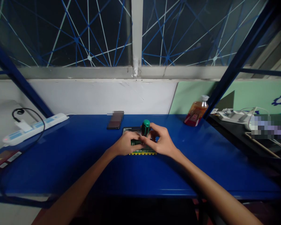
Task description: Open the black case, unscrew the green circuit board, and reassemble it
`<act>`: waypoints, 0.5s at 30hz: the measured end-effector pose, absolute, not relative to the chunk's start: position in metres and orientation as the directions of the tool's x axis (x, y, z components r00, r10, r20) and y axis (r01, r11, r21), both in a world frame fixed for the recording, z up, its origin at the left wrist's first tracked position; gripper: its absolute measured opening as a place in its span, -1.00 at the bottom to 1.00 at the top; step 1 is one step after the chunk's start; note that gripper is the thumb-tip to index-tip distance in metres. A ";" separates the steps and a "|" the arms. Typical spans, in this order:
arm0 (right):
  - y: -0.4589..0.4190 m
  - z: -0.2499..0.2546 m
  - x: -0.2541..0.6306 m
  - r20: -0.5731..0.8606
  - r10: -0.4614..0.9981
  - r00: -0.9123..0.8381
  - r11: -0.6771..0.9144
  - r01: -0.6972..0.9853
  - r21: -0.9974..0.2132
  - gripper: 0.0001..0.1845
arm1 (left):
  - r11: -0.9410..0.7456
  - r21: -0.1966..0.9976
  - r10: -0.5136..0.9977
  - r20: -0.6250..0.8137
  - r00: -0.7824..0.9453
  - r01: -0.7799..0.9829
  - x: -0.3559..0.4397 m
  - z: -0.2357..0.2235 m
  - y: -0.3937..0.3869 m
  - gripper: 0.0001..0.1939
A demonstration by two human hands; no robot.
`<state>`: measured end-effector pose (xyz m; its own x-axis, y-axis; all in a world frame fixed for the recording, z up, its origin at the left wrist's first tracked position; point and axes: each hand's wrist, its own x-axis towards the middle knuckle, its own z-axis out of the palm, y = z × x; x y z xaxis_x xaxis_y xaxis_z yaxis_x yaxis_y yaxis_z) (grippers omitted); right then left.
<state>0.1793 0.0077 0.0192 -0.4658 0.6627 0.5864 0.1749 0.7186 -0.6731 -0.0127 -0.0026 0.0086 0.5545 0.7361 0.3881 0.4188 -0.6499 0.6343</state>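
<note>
A screwdriver (145, 126) with a green and black handle stands nearly upright, its green end cap on top. My right hand (163, 140) is closed around its lower part with thumb and fingers. My left hand (127, 143) is closed too, its thumb and index finger around a dark green piece (135, 142) whose kind is not clear. Both hands are close together over a flat case (144, 152) with a green and yellow front edge and a dark back edge. The hands cover most of the case, and the screwdriver's tip is hidden.
The blue tabletop (89, 168) bears a dark phone (115, 120) behind my left hand. A bottle of reddish drink (196, 112) stands back right. To the left lie a white power strip (37, 128) with a black cable and a red box (3, 161). Blue posts (30, 75) flank the table.
</note>
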 end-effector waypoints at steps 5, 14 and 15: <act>0.010 0.018 0.178 0.596 0.682 -0.424 0.713 0.202 -0.672 -0.63 | -0.643 0.641 0.751 0.421 0.509 0.418 -0.013 0.003 0.000 -0.84; 0.009 0.021 0.182 0.583 0.678 -0.448 0.706 0.175 -0.686 -0.60 | -0.606 0.695 0.758 0.356 0.546 0.388 -0.013 0.008 -0.004 -0.87; 0.009 0.021 0.183 0.583 0.670 -0.459 0.709 0.164 -0.686 -0.61 | -0.607 0.691 0.756 0.351 0.552 0.393 -0.013 0.009 -0.004 -0.86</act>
<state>0.1826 0.0086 0.0211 -0.4586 0.6703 0.5835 0.1636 0.7090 -0.6859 -0.0127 -0.0039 0.0086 0.5521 0.7563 0.3510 0.3925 -0.6072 0.6908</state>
